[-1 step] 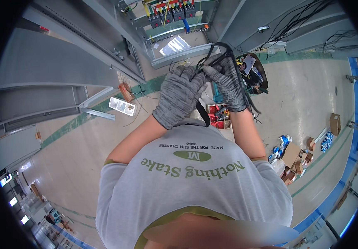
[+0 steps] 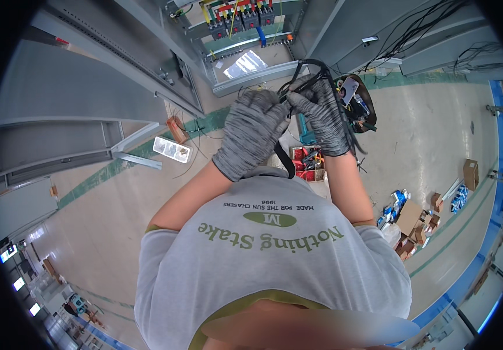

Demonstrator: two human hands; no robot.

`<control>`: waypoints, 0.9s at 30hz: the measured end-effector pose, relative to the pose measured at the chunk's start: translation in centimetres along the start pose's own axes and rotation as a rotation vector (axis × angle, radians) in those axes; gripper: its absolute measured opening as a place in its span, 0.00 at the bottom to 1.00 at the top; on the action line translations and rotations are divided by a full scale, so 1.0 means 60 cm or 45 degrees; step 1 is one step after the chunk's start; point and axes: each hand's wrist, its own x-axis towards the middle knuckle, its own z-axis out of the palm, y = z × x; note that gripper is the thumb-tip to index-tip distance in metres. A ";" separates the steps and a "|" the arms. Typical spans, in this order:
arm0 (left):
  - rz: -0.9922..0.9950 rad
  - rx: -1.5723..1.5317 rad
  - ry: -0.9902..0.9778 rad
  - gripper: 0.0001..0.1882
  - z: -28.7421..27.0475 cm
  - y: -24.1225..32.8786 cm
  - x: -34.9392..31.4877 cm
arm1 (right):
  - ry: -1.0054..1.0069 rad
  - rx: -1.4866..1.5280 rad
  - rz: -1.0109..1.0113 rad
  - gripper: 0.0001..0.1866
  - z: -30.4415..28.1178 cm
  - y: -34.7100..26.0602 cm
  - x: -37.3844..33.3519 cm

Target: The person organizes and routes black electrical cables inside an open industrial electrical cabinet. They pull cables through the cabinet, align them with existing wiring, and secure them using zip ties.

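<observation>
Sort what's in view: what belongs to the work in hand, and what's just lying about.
Work in hand:
black cables, at the fingertips of the gloved left hand and right hand
perhaps the tool container beyond the right hand

Seemingly just lying about:
white tray, to the left
cardboard boxes, to the right

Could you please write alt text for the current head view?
Gloved left hand and right hand hold looped black cables before an open gray cabinet. A cluttered bin sits to the right; cardboard boxes lie at lower right.
</observation>
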 end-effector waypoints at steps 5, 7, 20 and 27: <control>-0.561 -1.092 0.049 0.10 0.047 -0.034 -0.008 | -0.135 0.044 -0.007 0.16 -0.015 -0.023 -0.003; -0.655 -1.308 -0.039 0.08 0.051 -0.033 -0.007 | -0.096 -0.120 -0.084 0.14 -0.014 -0.029 -0.004; -0.316 -0.284 0.182 0.09 0.059 -0.010 0.000 | -0.051 0.021 -0.039 0.11 -0.020 0.013 -0.003; -0.381 -0.718 0.245 0.09 0.048 -0.019 0.012 | 0.002 0.048 -0.028 0.11 -0.010 0.003 -0.001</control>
